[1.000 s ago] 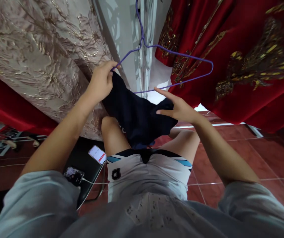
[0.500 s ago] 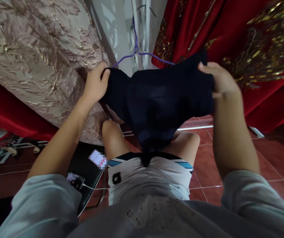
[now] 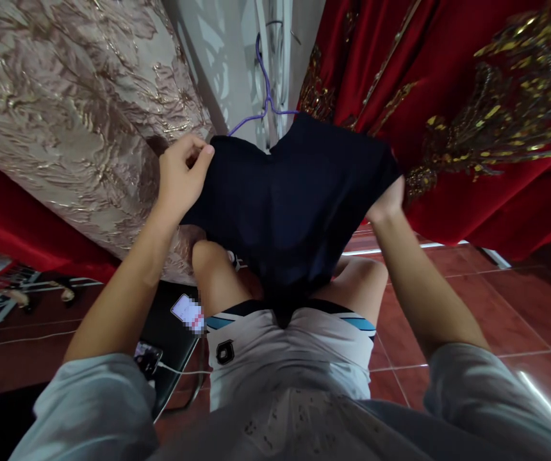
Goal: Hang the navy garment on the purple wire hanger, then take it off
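Note:
A dark navy shirt (image 3: 285, 192) hangs spread out above my knees, its lower part falling between my thighs. From its neckline rises a purple hanger (image 3: 268, 96), whose right arm runs in under the cloth. My left hand (image 3: 184, 169) is closed in a pinch at the shirt's left shoulder, thumb against the curled forefinger. At the lower right edge, my right hand (image 3: 387, 203) reaches up under the sleeve, and the fabric covers its fingers.
Pink-gold textured fabric (image 3: 88, 128) hangs at left, red cloth with gold sequins (image 3: 448, 77) at right. White metal poles (image 3: 275, 64) stand behind the hanger. Beside my left leg, a black seat (image 3: 174, 346) bears a lit phone (image 3: 186, 312) and a cabled phone (image 3: 148, 357).
My right hand has moved down and inward, from gripping the shirt's right edge to under the sleeve. The right shoulder now drapes over the hanger's arm. My left hand has shifted slightly.

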Motion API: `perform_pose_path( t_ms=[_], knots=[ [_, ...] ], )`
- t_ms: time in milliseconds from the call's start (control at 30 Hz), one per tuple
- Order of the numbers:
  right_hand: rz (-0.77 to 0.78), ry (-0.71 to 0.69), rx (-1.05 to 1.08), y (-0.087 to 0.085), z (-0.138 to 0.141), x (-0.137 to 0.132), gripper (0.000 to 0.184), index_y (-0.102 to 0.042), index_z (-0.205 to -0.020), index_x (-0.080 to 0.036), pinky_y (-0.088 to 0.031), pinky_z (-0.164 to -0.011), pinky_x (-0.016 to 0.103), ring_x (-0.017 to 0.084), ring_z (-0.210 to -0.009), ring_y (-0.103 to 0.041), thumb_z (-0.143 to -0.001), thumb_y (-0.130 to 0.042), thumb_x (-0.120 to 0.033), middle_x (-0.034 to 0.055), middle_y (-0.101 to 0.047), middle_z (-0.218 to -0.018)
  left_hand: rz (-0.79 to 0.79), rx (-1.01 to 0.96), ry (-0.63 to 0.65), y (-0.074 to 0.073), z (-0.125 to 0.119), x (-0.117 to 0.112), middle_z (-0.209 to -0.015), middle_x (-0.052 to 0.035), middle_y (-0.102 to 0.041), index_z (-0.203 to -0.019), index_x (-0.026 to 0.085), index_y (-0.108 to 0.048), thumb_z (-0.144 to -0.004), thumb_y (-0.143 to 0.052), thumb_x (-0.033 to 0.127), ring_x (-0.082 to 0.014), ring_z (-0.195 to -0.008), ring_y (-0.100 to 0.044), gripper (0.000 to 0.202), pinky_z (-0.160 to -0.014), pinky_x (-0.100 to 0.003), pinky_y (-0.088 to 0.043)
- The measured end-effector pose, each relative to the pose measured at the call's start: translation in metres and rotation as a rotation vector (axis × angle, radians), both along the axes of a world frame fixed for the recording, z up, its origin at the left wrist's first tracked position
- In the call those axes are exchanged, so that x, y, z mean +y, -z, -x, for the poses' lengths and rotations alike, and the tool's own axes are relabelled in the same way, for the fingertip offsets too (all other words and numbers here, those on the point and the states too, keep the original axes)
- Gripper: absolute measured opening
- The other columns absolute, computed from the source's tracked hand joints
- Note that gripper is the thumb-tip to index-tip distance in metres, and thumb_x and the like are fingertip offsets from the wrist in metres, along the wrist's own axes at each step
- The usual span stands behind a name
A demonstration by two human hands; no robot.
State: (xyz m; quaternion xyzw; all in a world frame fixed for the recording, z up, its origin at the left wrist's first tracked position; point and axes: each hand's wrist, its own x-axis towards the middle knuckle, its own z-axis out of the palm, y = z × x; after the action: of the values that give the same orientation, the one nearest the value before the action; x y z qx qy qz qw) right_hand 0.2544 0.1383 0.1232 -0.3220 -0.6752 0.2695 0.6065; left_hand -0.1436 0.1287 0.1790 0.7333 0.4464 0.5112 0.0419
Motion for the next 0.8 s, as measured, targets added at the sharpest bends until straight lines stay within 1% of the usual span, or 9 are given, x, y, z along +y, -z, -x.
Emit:
perform_pose_path(
  t_ms=[133,233,300,367,467,567,667,733,800],
  knots=[
    [0.102,-0.146,0.326,-0.038,-0.016,0.003,0.092,-0.078,-0.124,-0.023,-0.045,-0.098,0.054,0.033,-0.139,-0.055,-0.078,-0.037,-0.091,0.0128,-0.077,-0.111,0.011,-0.007,0.008,-0.006,-0.013,0.01,-0.068,0.0032,-0.049,-0.086,0.02,-0.06,-0.098,-0.069,0.057,-0.0144,-0.075,-0.054,0.04,-0.082,-0.033,-0.048],
    [0.117,-0.113,0.254,-0.068,0.001,-0.017,0.09,-0.071,-0.138,-0.028,-0.045,-0.102,0.052,0.03,-0.14,-0.054,-0.083,-0.035,-0.089,0.0097,-0.076,-0.118,0.003,-0.003,0.007,-0.003,-0.021,0.03,-0.072,0.0029,-0.054,-0.098,0.022,-0.06,-0.093,-0.077,0.044,-0.0176,-0.081,-0.06,0.028,-0.087,-0.035,-0.052],
    [0.126,-0.094,0.141,-0.071,0.019,-0.034,0.092,-0.076,-0.13,-0.026,-0.048,-0.101,0.051,0.03,-0.134,-0.061,-0.089,-0.022,-0.089,0.0119,-0.077,-0.11,-0.021,0.019,-0.019,0.002,-0.023,0.04,-0.079,0.0001,-0.059,-0.099,0.023,-0.06,-0.092,-0.073,0.034,-0.0215,-0.088,-0.064,0.019,-0.091,-0.039,-0.053],
    [0.165,-0.2,-0.008,-0.058,0.033,-0.049,0.098,-0.081,-0.112,-0.021,-0.053,-0.098,0.05,0.032,-0.123,-0.067,-0.091,-0.016,-0.091,0.0149,-0.077,-0.099,-0.039,0.035,-0.05,0.01,-0.022,0.039,-0.084,-0.0032,-0.064,-0.092,0.022,-0.06,-0.09,-0.066,0.027,-0.0237,-0.092,-0.066,0.008,-0.092,-0.042,-0.055],
    [0.219,-0.454,-0.272,-0.019,0.044,-0.058,0.075,-0.08,-0.105,-0.019,-0.058,-0.096,0.048,0.03,-0.11,-0.072,-0.093,-0.044,-0.083,0.0132,-0.078,-0.099,-0.023,0.033,-0.022,0.019,-0.025,0.018,-0.083,-0.0049,-0.066,-0.078,0.022,-0.059,-0.087,-0.06,0.021,-0.0249,-0.093,-0.069,0.009,-0.094,-0.043,-0.057],
    [0.125,-0.304,-0.453,0.022,0.049,-0.053,0.049,-0.073,-0.129,-0.023,-0.055,-0.107,0.052,0.03,-0.119,-0.069,-0.09,-0.071,-0.054,0.0112,-0.073,-0.127,0.042,0.034,0.145,0.021,-0.038,-0.014,-0.079,-0.0051,-0.066,-0.065,0.021,-0.053,-0.086,-0.061,0.02,-0.0267,-0.099,-0.072,0.022,-0.098,-0.046,-0.058],
    [-0.041,-0.057,-0.561,0.046,0.063,-0.043,0.086,-0.045,-0.159,-0.024,-0.038,-0.124,0.062,0.038,-0.151,-0.044,-0.081,-0.078,-0.036,0.0146,-0.046,-0.163,0.149,0.044,0.386,0.015,-0.062,-0.044,-0.071,-0.0043,-0.063,-0.058,0.02,-0.05,-0.089,-0.066,0.027,-0.0273,-0.097,-0.074,0.036,-0.105,-0.051,-0.056],
    [-0.139,-0.023,-0.606,0.054,0.076,-0.039,0.105,-0.028,-0.168,-0.025,-0.024,-0.131,0.064,0.039,-0.162,-0.023,-0.076,-0.08,-0.032,0.0124,-0.025,-0.174,0.199,0.022,0.536,0.01,-0.083,-0.059,-0.07,-0.0049,-0.063,-0.055,0.02,-0.05,-0.093,-0.069,0.04,-0.0286,-0.098,-0.075,0.047,-0.108,-0.053,-0.054],
    [-0.178,-0.036,-0.588,0.058,0.089,-0.04,0.107,-0.023,-0.168,-0.029,-0.018,-0.133,0.065,0.038,-0.164,-0.015,-0.077,-0.077,-0.034,0.009,-0.023,-0.175,0.235,-0.039,0.622,0.01,-0.101,-0.069,-0.074,-0.0069,-0.066,-0.054,0.019,-0.048,-0.094,-0.07,0.056,-0.0316,-0.106,-0.074,0.058,-0.105,-0.054,-0.055]
  ],
)
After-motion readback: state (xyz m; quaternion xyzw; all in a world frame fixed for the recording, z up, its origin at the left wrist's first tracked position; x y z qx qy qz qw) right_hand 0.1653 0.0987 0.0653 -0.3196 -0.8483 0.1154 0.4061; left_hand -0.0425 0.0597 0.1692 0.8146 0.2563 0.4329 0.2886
